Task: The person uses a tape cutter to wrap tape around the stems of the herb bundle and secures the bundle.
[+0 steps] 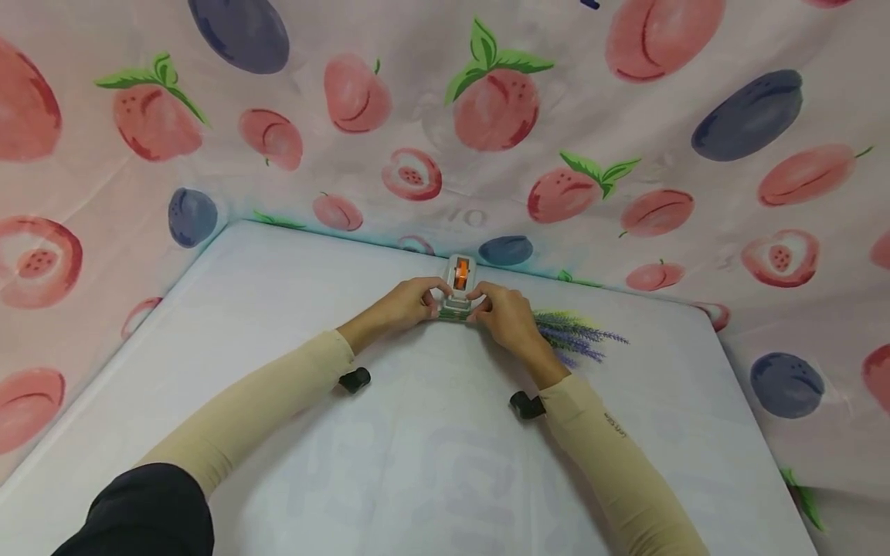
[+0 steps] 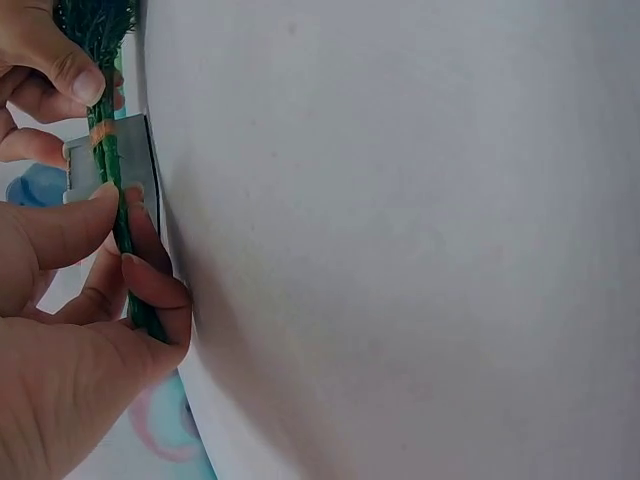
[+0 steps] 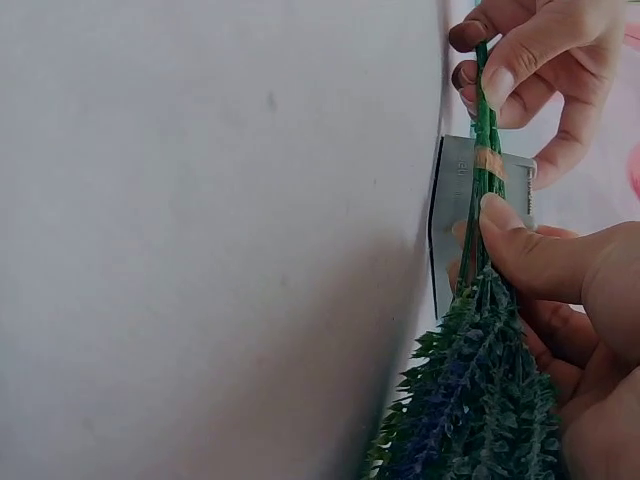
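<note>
A bunch of artificial lavender (image 1: pixel 577 336) lies crosswise in front of a grey tape dispenser (image 1: pixel 460 293) that carries an orange roll (image 1: pixel 462 272). My left hand (image 1: pixel 406 303) pinches the green stems (image 2: pixel 110 165) near their bare ends, thumb on one side and curled fingers on the other. My right hand (image 1: pixel 511 318) grips the stems close to the purple flower heads (image 3: pixel 455 400). Between both hands, a tan band of tape (image 3: pixel 489 162) crosses the stems. The dispenser stands directly behind the band in both wrist views, partly covered by stems and fingers.
A white-covered table (image 1: pixel 417 432) spreads under both forearms. Behind it rises a fruit-print cloth (image 1: pixel 417 93), close to the dispenser at the table's far edge. A black wrist camera (image 1: pixel 355 380) sits below the left wrist, and another black camera (image 1: pixel 526 405) by the right.
</note>
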The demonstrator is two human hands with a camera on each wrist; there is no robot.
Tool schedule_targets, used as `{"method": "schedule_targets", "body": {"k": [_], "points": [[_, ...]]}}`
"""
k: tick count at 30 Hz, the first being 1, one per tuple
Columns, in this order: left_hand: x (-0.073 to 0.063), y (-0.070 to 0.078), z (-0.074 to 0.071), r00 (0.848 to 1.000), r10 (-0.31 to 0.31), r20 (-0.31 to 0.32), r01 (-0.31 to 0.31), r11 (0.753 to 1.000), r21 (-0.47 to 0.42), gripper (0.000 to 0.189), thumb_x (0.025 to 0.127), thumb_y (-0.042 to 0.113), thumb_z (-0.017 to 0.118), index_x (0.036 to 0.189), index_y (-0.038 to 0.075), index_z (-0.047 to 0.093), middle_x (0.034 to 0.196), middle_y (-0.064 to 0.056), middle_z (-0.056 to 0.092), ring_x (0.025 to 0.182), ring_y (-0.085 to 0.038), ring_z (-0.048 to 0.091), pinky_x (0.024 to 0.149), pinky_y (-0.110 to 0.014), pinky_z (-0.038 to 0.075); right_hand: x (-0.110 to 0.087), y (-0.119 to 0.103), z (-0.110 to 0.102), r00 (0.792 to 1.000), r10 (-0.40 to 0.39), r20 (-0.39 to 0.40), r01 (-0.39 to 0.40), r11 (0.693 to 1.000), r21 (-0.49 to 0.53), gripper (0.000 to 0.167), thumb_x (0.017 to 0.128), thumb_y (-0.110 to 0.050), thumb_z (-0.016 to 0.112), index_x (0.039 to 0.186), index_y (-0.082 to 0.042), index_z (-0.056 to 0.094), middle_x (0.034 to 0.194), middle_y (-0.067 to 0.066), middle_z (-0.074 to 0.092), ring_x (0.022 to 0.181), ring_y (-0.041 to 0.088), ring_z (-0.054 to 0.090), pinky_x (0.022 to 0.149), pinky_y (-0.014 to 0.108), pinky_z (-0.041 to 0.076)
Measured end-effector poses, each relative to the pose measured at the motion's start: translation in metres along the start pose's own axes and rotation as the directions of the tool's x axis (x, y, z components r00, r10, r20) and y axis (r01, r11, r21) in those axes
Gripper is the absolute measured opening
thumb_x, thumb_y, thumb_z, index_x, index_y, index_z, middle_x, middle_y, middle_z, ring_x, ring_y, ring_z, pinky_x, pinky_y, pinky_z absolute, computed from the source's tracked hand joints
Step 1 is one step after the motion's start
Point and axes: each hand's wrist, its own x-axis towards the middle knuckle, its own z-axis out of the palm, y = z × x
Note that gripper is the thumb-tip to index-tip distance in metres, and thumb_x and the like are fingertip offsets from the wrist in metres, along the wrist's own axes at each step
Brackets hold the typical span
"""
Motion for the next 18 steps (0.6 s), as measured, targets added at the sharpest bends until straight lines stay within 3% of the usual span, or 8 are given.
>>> {"method": "schedule_targets", "body": {"k": [5, 10, 14, 18], "points": [[-0.0009, -0.0005, 0.0007, 1.0, 0.0, -0.003, 0.0, 1.0, -0.01, 0.042, 0.093, -0.007, 0.062, 0.132, 0.012, 0.063, 0.086, -0.007, 0.068, 0.086, -0.021, 0.061, 0.09, -0.037, 0.046, -0.0012, -0.0007, 0.0, 1.0, 0.02, 0.009, -0.02, 1.0, 0.001, 0.028, 0.094, -0.006, 0.072, 0.121, -0.009, 0.07, 0.084, 0.003, 0.077, 0.074, 0.019, 0.071, 0.071, 0.042, 0.057], [-0.0025, -0.0024, 0.0019, 0.999, -0.047, -0.004, 0.047, 0.998, -0.044, 0.036, 0.094, -0.002, 0.067, 0.128, 0.006, 0.061, 0.09, -0.007, 0.068, 0.084, -0.018, 0.062, 0.083, -0.032, 0.048, -0.0058, -0.0017, -0.0008, 0.997, 0.063, 0.048, -0.064, 0.998, 0.024, 0.04, 0.092, -0.012, 0.077, 0.128, -0.005, 0.062, 0.096, 0.007, 0.076, 0.086, 0.022, 0.072, 0.08, 0.043, 0.057], [-0.0053, -0.0018, 0.0005, 0.998, -0.066, -0.017, 0.065, 0.996, -0.068, 0.031, 0.092, 0.001, 0.071, 0.121, 0.001, 0.062, 0.091, -0.008, 0.067, 0.083, -0.017, 0.061, 0.081, -0.03, 0.048, -0.0079, -0.0027, -0.0033, 0.995, 0.064, 0.073, -0.066, 0.998, 0.024, 0.041, 0.088, -0.016, 0.081, 0.123, -0.004, 0.063, 0.104, 0.009, 0.074, 0.095, 0.024, 0.07, 0.085, 0.042, 0.056], [-0.0094, -0.0016, -0.0039, 0.999, -0.047, -0.007, 0.047, 0.997, -0.062, 0.03, 0.093, 0.001, 0.07, 0.122, -0.001, 0.062, 0.091, -0.008, 0.066, 0.084, -0.017, 0.06, 0.082, -0.031, 0.047, -0.0099, -0.0038, -0.0078, 0.991, 0.062, 0.118, -0.061, 0.998, -0.01, 0.035, 0.087, -0.02, 0.082, 0.117, -0.007, 0.068, 0.104, 0.007, 0.074, 0.097, 0.022, 0.07, 0.087, 0.042, 0.055]]}}
